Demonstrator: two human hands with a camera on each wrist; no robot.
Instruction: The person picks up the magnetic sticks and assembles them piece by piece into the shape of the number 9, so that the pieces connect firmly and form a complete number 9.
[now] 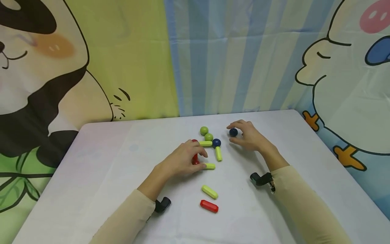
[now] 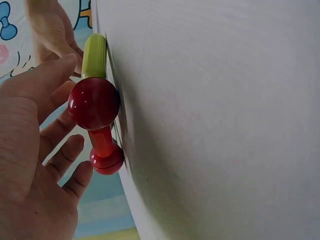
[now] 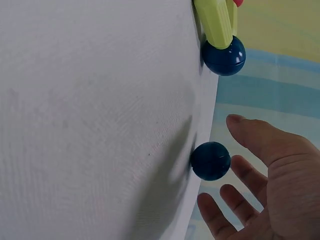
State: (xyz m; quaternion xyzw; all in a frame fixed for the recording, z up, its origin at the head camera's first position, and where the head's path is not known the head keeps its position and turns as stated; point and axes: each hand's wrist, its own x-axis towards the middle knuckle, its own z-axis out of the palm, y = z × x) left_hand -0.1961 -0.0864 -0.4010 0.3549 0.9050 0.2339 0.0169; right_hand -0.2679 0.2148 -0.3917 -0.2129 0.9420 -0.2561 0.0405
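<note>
My left hand (image 1: 182, 157) is beside a joined piece of red balls and rods. In the left wrist view, a red ball (image 2: 94, 103), a red rod (image 2: 101, 141) and a yellow-green rod (image 2: 94, 56) line up. The left fingers are spread and loosely bent next to them, partly hiding the red parts in the head view. A dark blue ball (image 1: 233, 132) lies on the table between the thumb and fingers of my right hand (image 1: 248, 135). That thumb stands apart from it. Another blue ball (image 1: 216, 143) touches yellow-green rods (image 1: 218, 154) in the middle.
Two green balls (image 1: 204, 130) sit just behind the joined rods. Nearer the front lie a loose yellow-green rod (image 1: 209, 191) and a loose red rod (image 1: 209, 206). A white cloth covers the table (image 1: 100, 169), with a printed curtain (image 1: 231, 61) behind it.
</note>
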